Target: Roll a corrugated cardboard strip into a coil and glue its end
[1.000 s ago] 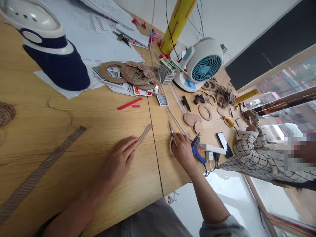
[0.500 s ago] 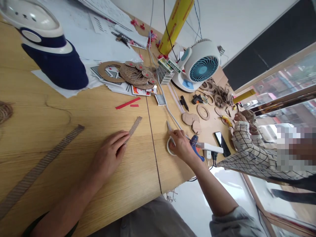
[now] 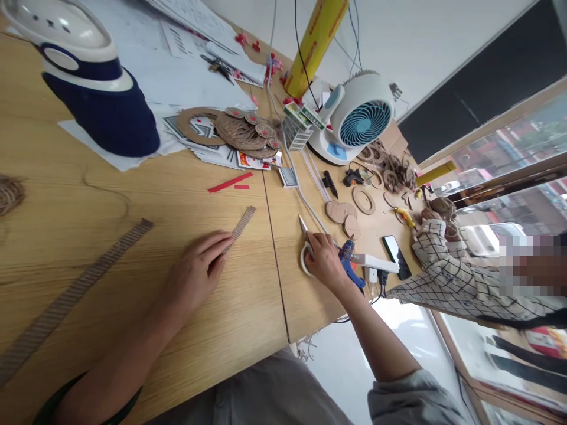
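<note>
My left hand point(image 3: 199, 273) lies flat on the wooden table point(image 3: 133, 195), fingers stretched over the near end of a short corrugated cardboard strip point(image 3: 241, 224). My right hand point(image 3: 325, 261) is curled around the white handles of a pair of scissors point(image 3: 305, 236) whose blades point away from me. A blue glue gun point(image 3: 348, 262) lies just right of that hand. A longer corrugated strip point(image 3: 75, 295) rests at the left.
A navy and white appliance point(image 3: 88, 88), papers, cardboard rings and twine discs point(image 3: 241, 133), a small blue fan point(image 3: 358, 118), a yellow roll point(image 3: 314, 44) and a phone point(image 3: 395, 252) crowd the far side. Another person's checked sleeve point(image 3: 452, 277) reaches in from the right.
My left hand slid a little leftward with the short strip. My right hand shifted slightly on the scissors. The other person's arm moved further over the table.
</note>
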Demonstrator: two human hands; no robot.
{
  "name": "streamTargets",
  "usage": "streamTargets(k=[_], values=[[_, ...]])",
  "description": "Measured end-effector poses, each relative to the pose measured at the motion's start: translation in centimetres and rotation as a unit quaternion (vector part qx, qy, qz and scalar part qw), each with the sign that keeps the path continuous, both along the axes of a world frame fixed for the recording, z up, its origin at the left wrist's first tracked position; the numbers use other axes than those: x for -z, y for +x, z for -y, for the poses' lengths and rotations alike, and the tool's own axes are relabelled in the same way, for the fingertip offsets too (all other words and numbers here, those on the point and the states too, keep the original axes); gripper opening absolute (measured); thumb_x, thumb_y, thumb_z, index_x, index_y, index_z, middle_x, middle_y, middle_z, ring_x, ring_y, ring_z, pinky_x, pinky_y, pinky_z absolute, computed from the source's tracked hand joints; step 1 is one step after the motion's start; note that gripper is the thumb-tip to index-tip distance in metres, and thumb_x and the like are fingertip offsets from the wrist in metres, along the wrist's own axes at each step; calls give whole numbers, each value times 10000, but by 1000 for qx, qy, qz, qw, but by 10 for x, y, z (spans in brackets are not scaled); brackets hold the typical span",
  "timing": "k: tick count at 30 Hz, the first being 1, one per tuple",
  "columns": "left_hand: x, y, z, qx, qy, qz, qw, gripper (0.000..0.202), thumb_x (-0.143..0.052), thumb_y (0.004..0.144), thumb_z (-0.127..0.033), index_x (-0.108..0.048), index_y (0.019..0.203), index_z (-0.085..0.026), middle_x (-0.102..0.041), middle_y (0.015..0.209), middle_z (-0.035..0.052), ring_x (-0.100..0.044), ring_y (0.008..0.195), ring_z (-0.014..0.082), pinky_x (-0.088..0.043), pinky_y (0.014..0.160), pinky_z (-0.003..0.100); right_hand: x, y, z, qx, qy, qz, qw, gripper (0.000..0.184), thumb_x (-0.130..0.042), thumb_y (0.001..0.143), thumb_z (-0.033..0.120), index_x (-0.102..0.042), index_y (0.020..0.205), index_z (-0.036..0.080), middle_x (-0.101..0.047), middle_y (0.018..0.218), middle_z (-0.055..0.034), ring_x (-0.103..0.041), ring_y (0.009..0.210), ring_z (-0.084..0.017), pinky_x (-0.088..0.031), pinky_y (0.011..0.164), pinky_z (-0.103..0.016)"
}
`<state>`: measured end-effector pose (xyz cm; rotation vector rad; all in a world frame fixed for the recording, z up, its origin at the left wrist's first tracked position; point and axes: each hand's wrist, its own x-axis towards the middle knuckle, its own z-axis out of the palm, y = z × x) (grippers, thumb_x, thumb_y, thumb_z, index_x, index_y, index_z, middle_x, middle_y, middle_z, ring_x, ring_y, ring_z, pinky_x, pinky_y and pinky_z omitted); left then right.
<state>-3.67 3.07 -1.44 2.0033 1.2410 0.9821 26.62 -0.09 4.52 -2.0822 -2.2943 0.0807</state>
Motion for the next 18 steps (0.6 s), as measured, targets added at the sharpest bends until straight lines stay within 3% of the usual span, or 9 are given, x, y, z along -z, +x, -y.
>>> streamTargets(k=[5,11,18], values=[[-1,-1,0,4,4,-9,1000,339,-458,983,-246,-665,1251,-228,-671,1332,89,-606,1268,262,-469,1133,504,-4,-11,15,-37,-1,-60,998,512,-537,867,121,-591,1375,114,-663,1228,-167,-572,1121,-311,-547,984,-455],[4,-1,0,3,18,-13,1000,322,-466,989,-257,-665,1242,-251,-678,1316,72,-619,1252,259,-486,1122,494,-6,-10,1,17,-36,-28,999,505,-560,824,77,-637,1324,81,-677,1180,-166,-563,1119,-310,-514,1031,-441],[11,0,-2,2,55,-21,998,317,-454,1004,-243,-676,1224,-195,-684,1308,103,-628,1233,261,-504,1102,493,-7,-11,-3,20,-42,-17,999,517,-604,788,84,-664,1301,108,-689,1133,-147,-569,1082,-296,-522,996,-402]])
